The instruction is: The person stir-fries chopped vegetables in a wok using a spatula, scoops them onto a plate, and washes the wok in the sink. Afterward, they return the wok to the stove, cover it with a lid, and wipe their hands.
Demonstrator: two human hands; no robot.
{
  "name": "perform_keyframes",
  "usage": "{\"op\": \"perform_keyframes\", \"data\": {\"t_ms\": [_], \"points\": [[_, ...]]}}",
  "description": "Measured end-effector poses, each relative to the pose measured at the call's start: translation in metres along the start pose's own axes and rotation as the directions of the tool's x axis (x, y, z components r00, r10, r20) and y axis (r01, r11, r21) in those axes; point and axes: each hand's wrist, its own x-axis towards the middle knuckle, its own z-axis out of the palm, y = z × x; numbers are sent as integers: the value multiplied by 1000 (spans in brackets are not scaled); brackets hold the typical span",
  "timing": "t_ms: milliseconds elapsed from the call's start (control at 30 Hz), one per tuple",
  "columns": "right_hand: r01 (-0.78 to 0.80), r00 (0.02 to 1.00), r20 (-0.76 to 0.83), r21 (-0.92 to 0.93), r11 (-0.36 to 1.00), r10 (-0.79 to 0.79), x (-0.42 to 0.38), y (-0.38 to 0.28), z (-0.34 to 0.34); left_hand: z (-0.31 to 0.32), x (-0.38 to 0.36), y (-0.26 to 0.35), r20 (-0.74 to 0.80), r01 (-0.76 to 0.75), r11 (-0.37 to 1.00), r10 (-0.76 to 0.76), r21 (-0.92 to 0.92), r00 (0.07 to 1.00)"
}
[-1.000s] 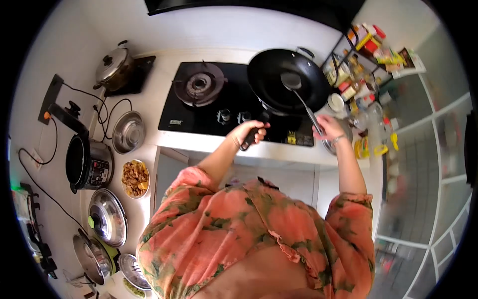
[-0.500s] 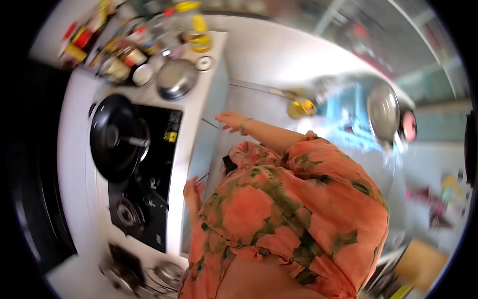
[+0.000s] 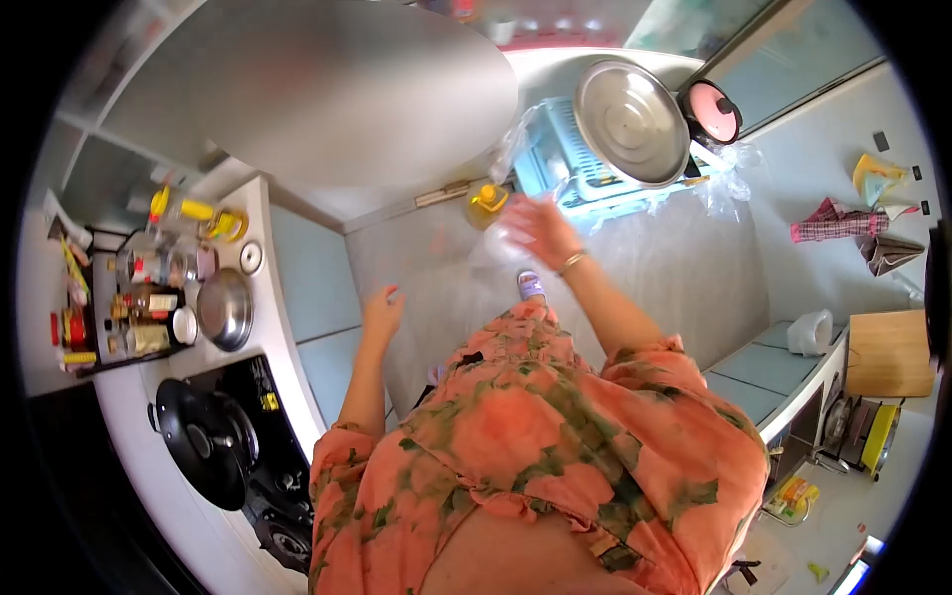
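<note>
My right hand (image 3: 540, 236), with a bracelet at the wrist, reaches forward over the floor. Its fingers look spread and are somewhat blurred, with nothing in them. Just past it stands a bottle of yellow oil (image 3: 486, 204), and clear plastic bags lie about it. Beyond the fingertips is a blue plastic crate (image 3: 540, 149). My left hand (image 3: 383, 311) hangs in the air beside the counter cabinets, fingers loosely bent and apart, holding nothing.
A large steel lid (image 3: 632, 123) leans on the crate, beside a pink-lidded pot (image 3: 714, 111). A black wok (image 3: 201, 443) sits on the stove at left, behind several condiment bottles and a steel bowl (image 3: 225, 309). A cutting board (image 3: 890, 353) stands at right.
My view has turned right, away from the stove. My right hand has moved forward toward the oil bottle and crate, and my left hand has come forward from the counter edge.
</note>
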Motion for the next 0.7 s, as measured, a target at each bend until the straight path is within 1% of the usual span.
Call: {"op": "perform_keyframes", "data": {"t_ms": [33,67,100,133,167,200,233,267,333,367,400,433,467,500,533,600,633,667,700], "points": [[179,856,-516,238,955,-32,48,-12,-114,19,24,53,107,87,960,-60,-264,992],[192,893,-444,221,956,-77,42,-31,-118,23,28,91,217,196,830,-94,-521,972],[250,845,-532,299,921,-57,44,-52,-143,36,45,120,210,182,827,-79,-532,974],[294,794,-608,388,874,2,71,-74,-185,62,80,156,325,277,781,-100,-560,940],[299,796,-605,379,876,-10,64,-90,-185,64,84,179,439,363,722,-91,-589,894],[282,823,-565,327,902,-52,69,-102,-188,76,96,208,502,377,684,-19,-624,865],[234,846,-531,296,926,-44,90,-109,-210,102,116,240,571,426,651,14,-629,821],[236,847,-530,292,927,-48,88,-115,-210,108,120,249,569,424,648,18,-632,822],[148,868,-497,267,952,4,98,-121,-230,134,134,263,613,463,657,-1,-595,790],[135,839,-543,262,956,30,95,-132,-215,143,139,276,613,476,645,-15,-598,790],[120,845,-534,253,960,35,96,-140,-213,145,140,288,632,491,660,-33,-568,774],[75,872,-485,267,961,67,98,-145,-212,145,141,296,648,506,674,-53,-538,760],[28,896,-432,280,959,100,101,-150,-212,148,144,299,636,507,663,-61,-550,770],[34,888,-445,320,947,119,105,-154,-210,151,146,299,648,531,635,-62,-561,759],[14,894,-429,312,950,128,106,-155,-211,153,147,298,661,555,606,-63,-571,748],[29,886,-447,324,946,126,107,-156,-216,154,150,295,637,561,575,-87,-596,766],[50,909,-406,330,943,93,107,-150,-225,156,151,294,629,569,555,-102,-607,771],[34,915,-391,316,948,98,98,-149,-224,155,151,295,616,566,539,-106,-624,780],[48,935,-350,302,952,64,84,-150,-215,152,150,298,596,539,521,-70,-662,800]]}}
